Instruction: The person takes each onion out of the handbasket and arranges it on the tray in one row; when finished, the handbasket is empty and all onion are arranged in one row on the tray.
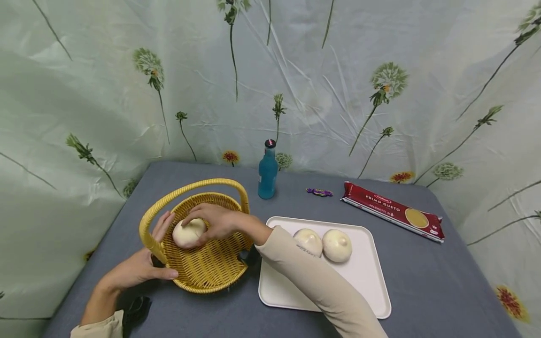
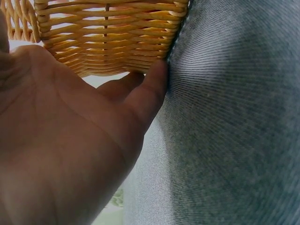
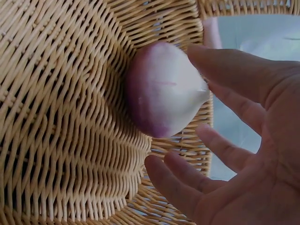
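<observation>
A yellow wicker basket (image 1: 207,270) with a tall arched handle stands tilted on the left of the table. Inside it, against the left wall, lies a white and purple turnip (image 3: 164,89). My right hand (image 1: 217,220) reaches into the basket around this turnip, its fingers spread; in the right wrist view most fingertips stand apart from it, the thumb beside it. My left hand (image 1: 137,267) rests against the basket's outer left side near the handle's base, with thumb and fingers extended along the wicker. Two more turnips (image 1: 336,245) sit on a white tray (image 1: 359,281), partly behind my right sleeve.
A blue bottle (image 1: 267,171) stands upright behind the basket and tray. To its right lie a purple wrapped candy (image 1: 319,192) and a red spaghetti packet (image 1: 390,211). A flower-printed curtain (image 1: 313,94) hangs behind the grey-covered table (image 1: 431,286).
</observation>
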Available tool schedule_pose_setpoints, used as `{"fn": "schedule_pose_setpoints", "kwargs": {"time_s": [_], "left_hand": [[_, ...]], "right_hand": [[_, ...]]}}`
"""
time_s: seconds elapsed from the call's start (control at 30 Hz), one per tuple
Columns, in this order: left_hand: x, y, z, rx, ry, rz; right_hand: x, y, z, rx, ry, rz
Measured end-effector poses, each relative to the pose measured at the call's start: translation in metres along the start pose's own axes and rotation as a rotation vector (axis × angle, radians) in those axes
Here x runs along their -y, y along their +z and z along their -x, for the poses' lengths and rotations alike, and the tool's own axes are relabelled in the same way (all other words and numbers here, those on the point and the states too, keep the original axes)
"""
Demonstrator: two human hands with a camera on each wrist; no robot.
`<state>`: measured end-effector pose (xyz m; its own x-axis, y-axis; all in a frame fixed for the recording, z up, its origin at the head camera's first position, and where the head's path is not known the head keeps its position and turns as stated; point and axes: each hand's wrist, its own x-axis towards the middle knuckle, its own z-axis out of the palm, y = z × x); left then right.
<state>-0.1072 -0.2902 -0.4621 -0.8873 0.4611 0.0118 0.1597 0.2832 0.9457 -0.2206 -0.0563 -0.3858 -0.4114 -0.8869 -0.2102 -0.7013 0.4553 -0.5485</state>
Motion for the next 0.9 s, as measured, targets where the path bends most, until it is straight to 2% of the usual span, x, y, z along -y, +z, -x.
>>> {"fn": "schedule_pose_setpoints", "kwargs": {"time_s": [0.13,0.33,0.5,0.7,0.9], "left_hand": [[0.001,0.0,0.0,-0.001,0.01,0.001],[0.001,-0.001,-0.001,-0.009,-0.021,0.001],[0.0,0.0,-0.002,-0.012,-0.03,-0.005],[0.0,0.0,-0.002,-0.009,-0.028,0.015],[0.001,-0.001,-0.001,-0.009,-0.023,-0.002]], "right_hand": [[-0.005,0.001,-0.007,-0.02,0.001,0.019],[-0.009,0.002,-0.011,-0.001,0.001,0.01],[-0.009,0.003,-0.013,0.016,-0.025,-0.018],[-0.006,0.005,-0.011,0.028,0.02,-0.084],[-0.003,0.007,-0.012,0.034,-0.023,-0.09]]}}
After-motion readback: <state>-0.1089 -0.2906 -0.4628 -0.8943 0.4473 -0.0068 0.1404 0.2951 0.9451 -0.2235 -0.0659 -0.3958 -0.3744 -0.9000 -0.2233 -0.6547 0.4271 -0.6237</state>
